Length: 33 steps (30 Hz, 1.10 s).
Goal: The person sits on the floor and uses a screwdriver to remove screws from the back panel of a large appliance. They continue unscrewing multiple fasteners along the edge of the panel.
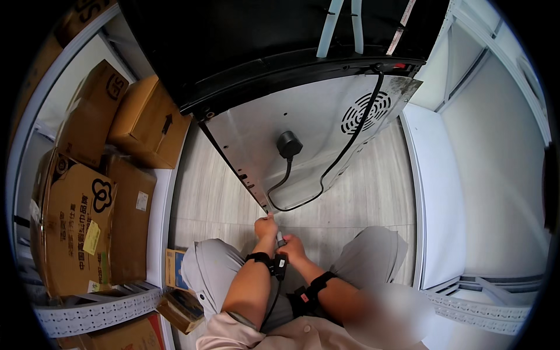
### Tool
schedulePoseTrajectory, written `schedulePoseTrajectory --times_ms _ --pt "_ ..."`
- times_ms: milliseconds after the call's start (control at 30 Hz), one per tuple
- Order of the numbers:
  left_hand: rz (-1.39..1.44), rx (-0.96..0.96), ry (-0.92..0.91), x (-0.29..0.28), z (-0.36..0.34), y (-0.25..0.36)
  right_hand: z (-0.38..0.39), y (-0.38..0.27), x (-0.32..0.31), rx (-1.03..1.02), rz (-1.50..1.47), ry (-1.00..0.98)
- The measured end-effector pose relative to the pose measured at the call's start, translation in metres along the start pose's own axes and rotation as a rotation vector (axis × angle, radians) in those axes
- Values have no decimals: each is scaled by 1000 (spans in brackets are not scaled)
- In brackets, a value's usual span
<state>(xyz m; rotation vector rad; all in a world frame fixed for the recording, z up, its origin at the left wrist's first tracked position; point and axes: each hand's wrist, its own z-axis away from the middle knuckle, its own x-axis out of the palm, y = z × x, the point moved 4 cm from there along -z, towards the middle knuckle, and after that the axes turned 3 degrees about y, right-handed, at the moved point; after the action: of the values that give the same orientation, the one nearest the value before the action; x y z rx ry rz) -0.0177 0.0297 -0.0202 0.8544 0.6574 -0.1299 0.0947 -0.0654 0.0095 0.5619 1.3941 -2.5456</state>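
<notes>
A tall black appliance [262,41] stands ahead, its silver back panel [251,146] with a round vent and a looped black power cord [356,134]; the cord's plug [289,144] rests against the panel. My left hand [265,227] is at the panel's bottom left corner, fingers closed on or against it; exactly what they grip is hard to make out. My right hand [291,248], just below, is closed on a grey handled tool [280,238], whose tip is hidden near my left hand. Pale tubes [326,32] run down the black back.
Cardboard boxes [76,227] fill metal shelving [93,315] on the left, with smaller boxes [178,315] by my left leg. White shelving [431,192] lines the right side. My bent legs [373,251] are on the pale tiled floor [367,204].
</notes>
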Motion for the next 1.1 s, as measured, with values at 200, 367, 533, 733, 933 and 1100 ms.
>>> schedulePoseTrajectory --times_ms 200,367,533,733,933,1100 --pt "23 4 9 9 1 -6 4 -2 -6 36 58 -62" --pt "68 -2 10 6 -4 -11 9 -13 -4 97 46 -110" --pt "82 -9 -8 -1 13 6 12 -14 -12 88 151 -13" --pt "252 37 102 -1 -1 7 15 -25 -16 71 194 14" --pt "564 -151 33 14 -24 -5 13 -16 -10 14 163 51" --pt "464 -131 3 12 -4 11 5 2 -12 -51 144 52"
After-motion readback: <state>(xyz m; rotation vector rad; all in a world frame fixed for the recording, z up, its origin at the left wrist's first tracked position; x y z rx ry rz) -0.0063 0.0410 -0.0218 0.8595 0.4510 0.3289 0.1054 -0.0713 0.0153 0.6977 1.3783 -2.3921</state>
